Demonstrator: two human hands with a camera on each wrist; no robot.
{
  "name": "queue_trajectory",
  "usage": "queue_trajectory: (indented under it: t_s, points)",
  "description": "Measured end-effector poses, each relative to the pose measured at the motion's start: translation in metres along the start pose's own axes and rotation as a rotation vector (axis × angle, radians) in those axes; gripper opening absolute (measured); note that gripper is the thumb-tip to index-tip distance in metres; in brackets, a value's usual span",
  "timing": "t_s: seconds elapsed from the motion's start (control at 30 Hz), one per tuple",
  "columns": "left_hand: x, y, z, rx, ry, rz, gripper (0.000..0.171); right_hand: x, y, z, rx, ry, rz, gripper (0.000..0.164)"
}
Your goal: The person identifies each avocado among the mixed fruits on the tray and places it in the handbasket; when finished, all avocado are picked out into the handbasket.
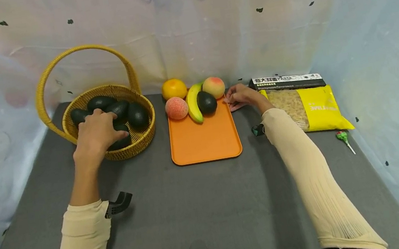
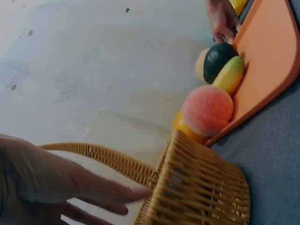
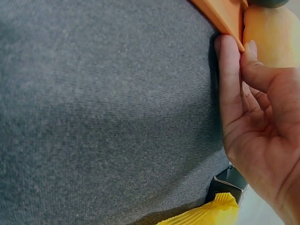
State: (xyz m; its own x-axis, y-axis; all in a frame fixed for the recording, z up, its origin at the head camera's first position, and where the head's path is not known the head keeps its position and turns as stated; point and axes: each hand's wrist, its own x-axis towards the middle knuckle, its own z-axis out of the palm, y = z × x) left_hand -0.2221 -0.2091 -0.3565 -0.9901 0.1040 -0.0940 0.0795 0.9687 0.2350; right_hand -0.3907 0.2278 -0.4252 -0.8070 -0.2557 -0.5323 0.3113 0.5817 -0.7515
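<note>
My left hand is over the yellow wicker basket, fingers and thumb spread above several dark green avocados. In the left wrist view its fingers look nearly straight beside the basket rim, with nothing seen between them. At the far right corner of the orange tray, my right hand pinches the rim between thumb and fingers. Grouped at the tray's back are an orange, a pinkish-red peach, a banana, an avocado and a paler peach.
Right of the tray lie a black pasta box, a yellow pasta bag and a green-wrapped lollipop. The basket's tall handle arches above it. A pale curtain hangs behind the grey tabletop.
</note>
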Motion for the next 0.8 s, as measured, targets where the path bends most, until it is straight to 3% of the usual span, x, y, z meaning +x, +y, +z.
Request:
queue_trajectory:
  t_s: [0.27,0.4,0.57,0.8]
  points:
    - [0.011,0.029,-0.004,-0.089,0.107,0.125,0.059,0.0,0.001,0.0,0.0,-0.001,0.0,0.018]
    - [0.015,0.047,-0.007,-0.154,0.189,0.244,0.048,0.0,0.001,0.0,0.0,0.001,0.011,0.017]
    - [0.023,0.064,-0.01,-0.156,0.301,0.4,0.045,0.002,0.001,0.0,0.008,0.001,0.01,0.018]
    - [0.037,0.085,-0.01,-0.166,0.302,0.532,0.048,0.002,0.0,0.0,-0.003,0.009,0.017,0.018]
